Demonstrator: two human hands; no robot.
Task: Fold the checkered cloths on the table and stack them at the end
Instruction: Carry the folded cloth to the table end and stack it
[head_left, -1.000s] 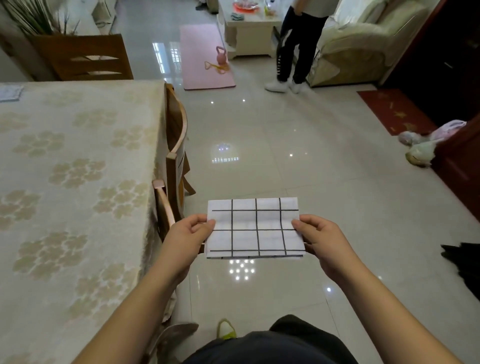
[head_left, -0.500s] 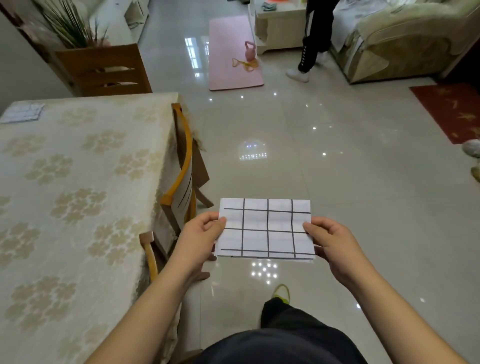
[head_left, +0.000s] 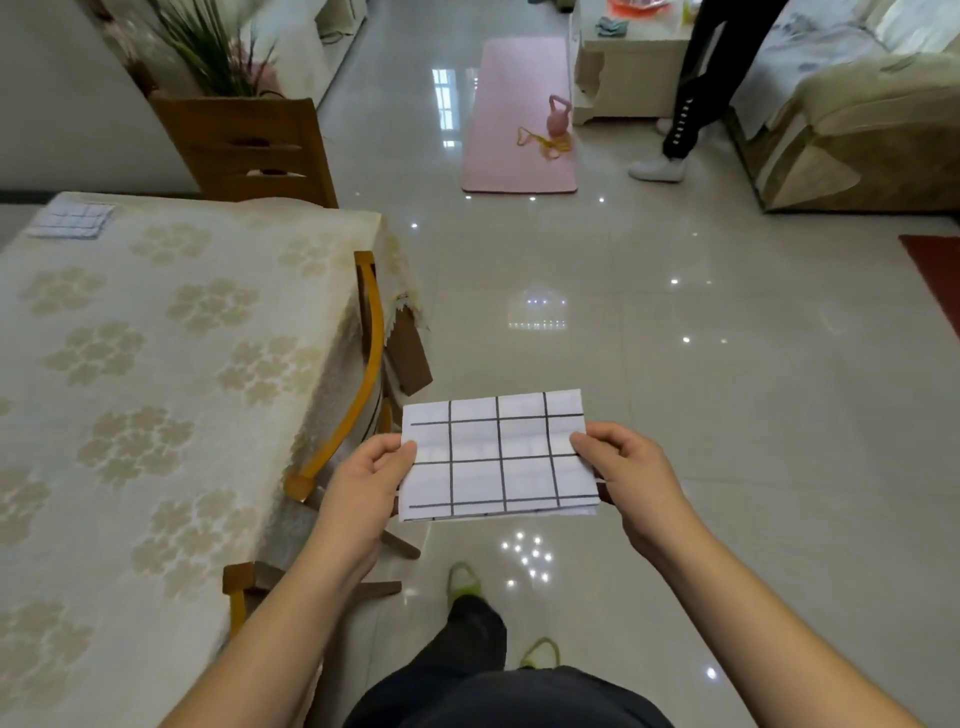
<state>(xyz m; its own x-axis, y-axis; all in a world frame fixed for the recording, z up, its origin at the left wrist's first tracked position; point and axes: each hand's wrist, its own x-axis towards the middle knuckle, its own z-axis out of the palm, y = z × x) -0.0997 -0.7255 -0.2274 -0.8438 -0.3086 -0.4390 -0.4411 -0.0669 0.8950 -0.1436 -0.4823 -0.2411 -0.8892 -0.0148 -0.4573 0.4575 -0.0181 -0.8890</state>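
Observation:
I hold a folded white cloth with black grid lines (head_left: 498, 457) flat in the air over the floor, to the right of the table. My left hand (head_left: 363, 483) pinches its left edge and my right hand (head_left: 628, 478) pinches its right edge. Another folded checkered cloth (head_left: 72, 221) lies at the far left corner of the table (head_left: 156, 364), which carries a beige flower-patterned cover.
A wooden chair (head_left: 363, 374) is tucked in along the table's right side, and another chair (head_left: 249, 150) stands at its far end with a plant behind. On the shiny tiled floor are a pink mat (head_left: 519, 114) with a kettlebell, a standing person (head_left: 691, 93) and a sofa (head_left: 852, 114).
I have stepped forward along the table, still holding the folded cloth in both hands. The table's far end and the cloth lying there have come closer into view.

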